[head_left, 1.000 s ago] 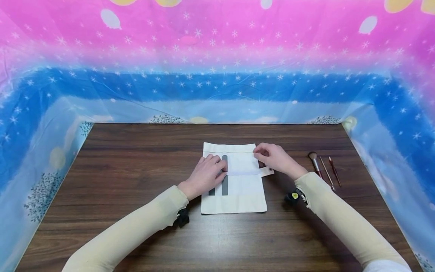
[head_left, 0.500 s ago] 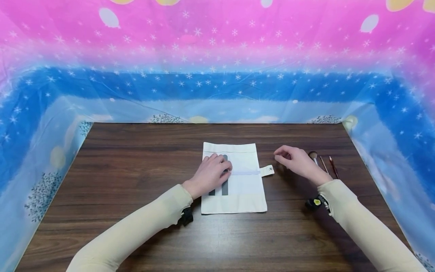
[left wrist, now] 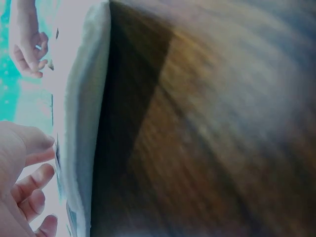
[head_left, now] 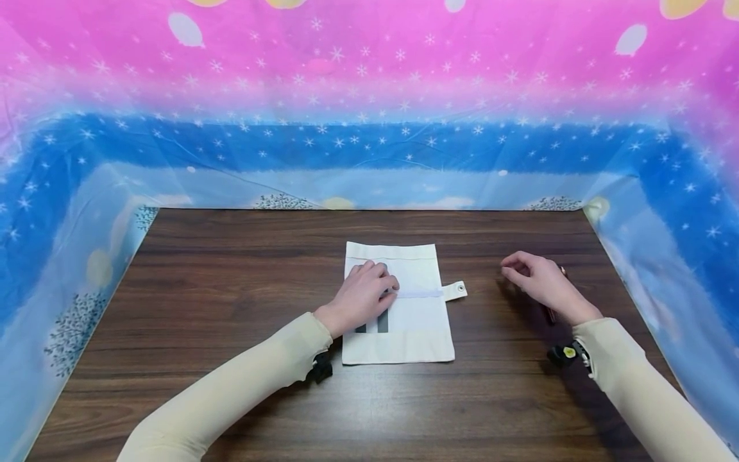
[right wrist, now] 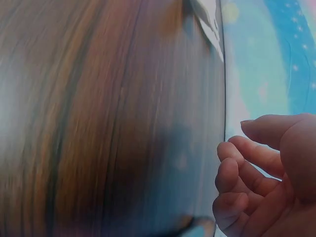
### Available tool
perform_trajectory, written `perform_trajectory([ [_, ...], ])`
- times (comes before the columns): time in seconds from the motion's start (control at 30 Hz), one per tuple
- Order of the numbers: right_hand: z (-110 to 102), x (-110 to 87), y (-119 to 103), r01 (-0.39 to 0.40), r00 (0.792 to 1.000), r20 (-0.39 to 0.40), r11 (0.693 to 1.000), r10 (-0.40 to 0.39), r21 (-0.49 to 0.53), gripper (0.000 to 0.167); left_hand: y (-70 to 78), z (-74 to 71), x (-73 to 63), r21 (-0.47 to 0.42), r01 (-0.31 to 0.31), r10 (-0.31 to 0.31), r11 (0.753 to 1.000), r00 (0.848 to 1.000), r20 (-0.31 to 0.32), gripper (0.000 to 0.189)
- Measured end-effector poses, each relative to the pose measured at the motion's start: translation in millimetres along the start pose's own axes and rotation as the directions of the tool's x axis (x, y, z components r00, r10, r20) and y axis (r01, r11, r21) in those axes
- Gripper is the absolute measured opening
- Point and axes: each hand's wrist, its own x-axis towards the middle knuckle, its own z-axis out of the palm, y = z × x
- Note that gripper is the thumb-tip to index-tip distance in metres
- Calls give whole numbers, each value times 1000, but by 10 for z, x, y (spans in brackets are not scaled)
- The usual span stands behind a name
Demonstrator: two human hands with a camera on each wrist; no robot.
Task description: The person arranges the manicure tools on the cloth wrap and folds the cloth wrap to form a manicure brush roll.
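Observation:
A white cloth roll-up pouch (head_left: 418,348) lies unfolded on the table, its short snap strap (head_left: 456,290) sticking out to the right. My left hand (head_left: 360,295) rests on the pouch's left half with fingers loosely bent, partly covering two dark grey bars (head_left: 383,322). The left wrist view shows these fingers (left wrist: 34,180) apart, with the pouch edge (left wrist: 89,89) beside them. Right of the pouch, my right hand (head_left: 545,283) is over the table with relaxed, bent fingers; the right wrist view shows nothing between them. It hides most of the makeup brushes, leaving a reddish handle (head_left: 550,314) visible.
The dark wood table (head_left: 231,289) extends around the pouch on all sides. A pink and blue snowflake-printed cloth (head_left: 369,147) hangs behind it and along both sides. Each wrist carries a small black camera (head_left: 562,355).
My right hand has moved right, away from the pouch's upper right edge, to over the makeup brushes. The left hand has shifted slightly right on the pouch.

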Motion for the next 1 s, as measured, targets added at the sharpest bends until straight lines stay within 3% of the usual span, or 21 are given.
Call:
perform_trajectory([
  [0.47, -160, -193, 284, -24, 997, -75, 997, 18, -79, 27, 18, 30, 20, 10, -10, 11, 1000, 1000, -15, 13],
  [0.77, -159, -242, 419, -111, 984, -153, 985, 91, -131, 26, 27, 33, 11, 14, -23, 23, 1000, 999, -34, 12],
  [1.0, -143, -230, 441, -193, 975, -141, 971, 173, -141, 28, 28, 24, 15, 16, -21, 21, 1000, 999, -26, 13],
])
